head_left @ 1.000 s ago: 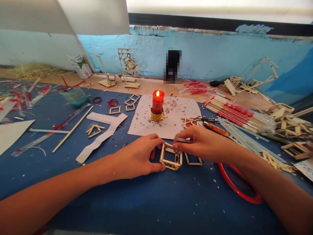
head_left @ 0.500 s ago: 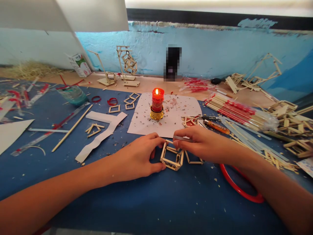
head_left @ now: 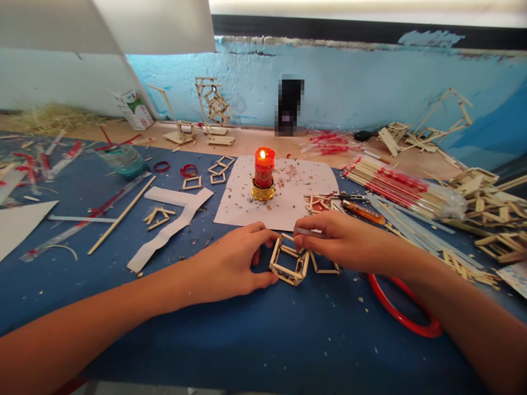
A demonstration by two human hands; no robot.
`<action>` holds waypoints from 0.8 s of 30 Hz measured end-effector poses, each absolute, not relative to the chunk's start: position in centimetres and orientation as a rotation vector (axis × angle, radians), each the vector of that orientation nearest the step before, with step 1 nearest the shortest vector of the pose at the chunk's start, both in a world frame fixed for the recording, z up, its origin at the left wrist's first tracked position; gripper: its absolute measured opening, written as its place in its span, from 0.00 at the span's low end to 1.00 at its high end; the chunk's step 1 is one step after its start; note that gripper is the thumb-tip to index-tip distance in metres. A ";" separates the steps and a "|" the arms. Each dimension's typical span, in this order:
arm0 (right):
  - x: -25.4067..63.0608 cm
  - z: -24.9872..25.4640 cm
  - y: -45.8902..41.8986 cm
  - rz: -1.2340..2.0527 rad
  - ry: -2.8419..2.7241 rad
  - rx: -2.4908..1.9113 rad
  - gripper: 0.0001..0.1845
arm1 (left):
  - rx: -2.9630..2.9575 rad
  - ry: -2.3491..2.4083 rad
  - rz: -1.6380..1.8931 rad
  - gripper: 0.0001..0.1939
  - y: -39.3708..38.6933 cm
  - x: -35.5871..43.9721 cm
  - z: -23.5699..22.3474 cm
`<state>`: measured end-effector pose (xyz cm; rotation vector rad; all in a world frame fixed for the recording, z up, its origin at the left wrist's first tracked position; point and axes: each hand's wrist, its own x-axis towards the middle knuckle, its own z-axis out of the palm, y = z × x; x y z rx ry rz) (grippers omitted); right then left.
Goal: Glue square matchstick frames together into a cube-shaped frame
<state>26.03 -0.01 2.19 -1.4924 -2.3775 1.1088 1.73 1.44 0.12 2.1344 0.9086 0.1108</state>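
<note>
A small box-shaped frame of wooden sticks (head_left: 289, 272) with dark marks on its joints rests on the blue tabletop. My left hand (head_left: 242, 260) steadies it from the left, its thumb at the near corner and its index finger at the far one. Between the fingertips of my right hand (head_left: 329, 236) is a thin greyish strip (head_left: 312, 233), pinched over the frame's far right corner. Just right of the frame lies a flat stick frame (head_left: 326, 271), partly covered by that hand. A lit red candle (head_left: 264, 167) on a gold base stands beyond my hands.
The candle stands on a debris-strewn white sheet (head_left: 230, 211). An orange cutter (head_left: 362, 211), clear strips (head_left: 405, 230) and bagged sticks (head_left: 403, 184) lie right. A red ring (head_left: 405, 318) is under my right forearm. Paper strips (head_left: 164, 241) and a cup (head_left: 123, 160) are left.
Both hands keep nearly the same pose around the box-shaped frame. The right fingertips with the strip have shifted very slightly; the view has moved a little.
</note>
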 end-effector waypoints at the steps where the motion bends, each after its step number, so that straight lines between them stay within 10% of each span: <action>1: 26.1 2.2 0.0 1.109 -2.372 -1.493 0.16 | 2.136 0.909 0.109 0.23 1.5 1.8 0.1; 24: 26.6 2.1 0.1 1.331 -2.295 -1.462 0.14 | 2.218 0.754 0.161 0.36 2.2 2.3 -0.4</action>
